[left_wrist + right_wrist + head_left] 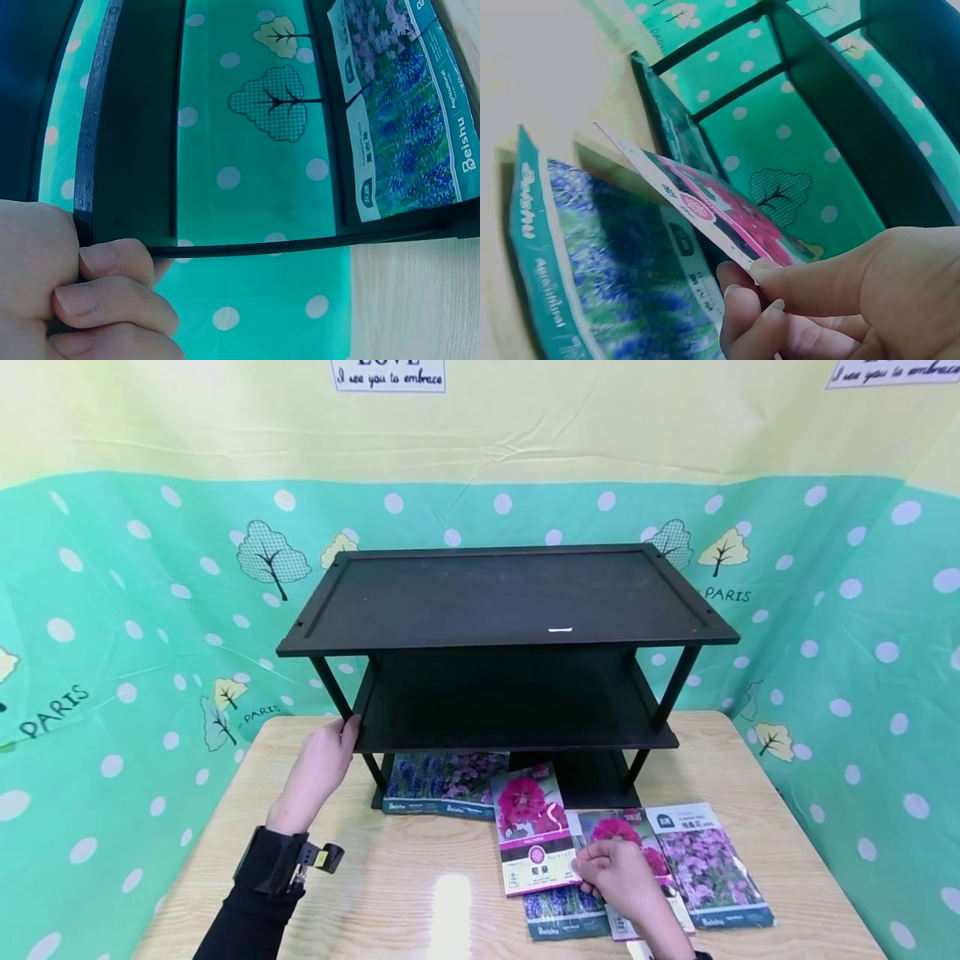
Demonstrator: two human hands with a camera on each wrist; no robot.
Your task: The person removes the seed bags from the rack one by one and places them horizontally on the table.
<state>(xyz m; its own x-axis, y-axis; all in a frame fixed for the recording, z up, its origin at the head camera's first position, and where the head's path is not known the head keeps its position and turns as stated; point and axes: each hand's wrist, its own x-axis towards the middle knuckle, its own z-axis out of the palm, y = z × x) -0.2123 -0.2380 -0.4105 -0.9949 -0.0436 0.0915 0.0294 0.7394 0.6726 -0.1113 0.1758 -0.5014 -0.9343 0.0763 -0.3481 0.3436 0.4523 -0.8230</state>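
Observation:
A black three-tier shelf rack (510, 597) stands on the table. My left hand (321, 766) grips the left front corner of its middle tier, fingers curled round the edge in the left wrist view. My right hand (622, 872) pinches the lower right edge of a seed packet with pink flowers (523, 814), tilted in front of the bottom tier. Two seed packets with blue and purple flowers lie side by side on that tier, a blue one (412, 142) at the left. Beneath the held packet lies another blue-flower packet (622, 262), partly covered.
By my right hand lie a second pink-flower packet (651, 843), partly hidden by the hand, and a purple-flower packet (708, 868). The wooden table (375, 893) meets a green dotted cloth (150, 635) behind and at the sides.

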